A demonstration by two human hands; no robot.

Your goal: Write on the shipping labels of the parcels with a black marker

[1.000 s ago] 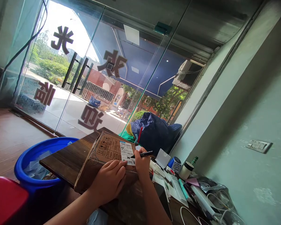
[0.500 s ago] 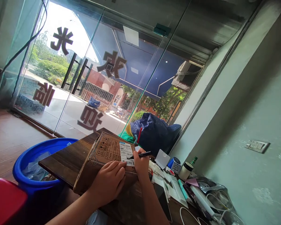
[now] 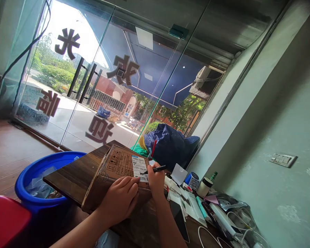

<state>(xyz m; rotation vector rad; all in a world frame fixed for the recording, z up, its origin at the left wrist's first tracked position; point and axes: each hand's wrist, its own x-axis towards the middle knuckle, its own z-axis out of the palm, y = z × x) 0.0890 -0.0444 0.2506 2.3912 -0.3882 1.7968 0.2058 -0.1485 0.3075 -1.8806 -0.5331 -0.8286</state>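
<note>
A brown cardboard box (image 3: 120, 160) with printed symbols rests on the dark wooden table (image 3: 69, 175). On its top face is a white shipping label (image 3: 139, 165) with black handwritten marks. My right hand (image 3: 155, 179) grips a black marker pen (image 3: 158, 168), its tip at the label. My left hand (image 3: 121, 198) lies over the near edge of the box, fingers stretched out towards the label's lower edge and nothing held in them.
A blue bin (image 3: 23, 189) with plastic scraps stands left of the table, beside a red object (image 3: 9, 220). Papers, a dark tablet-like device (image 3: 179, 220), a jar (image 3: 205, 187) and white cables (image 3: 204, 234) crowd the right. Behind are a dark blue bag (image 3: 175, 148) and glass doors.
The pen tip has shifted slightly to the right along the label, and more black marks show on it. My left hand stays in place on the box.
</note>
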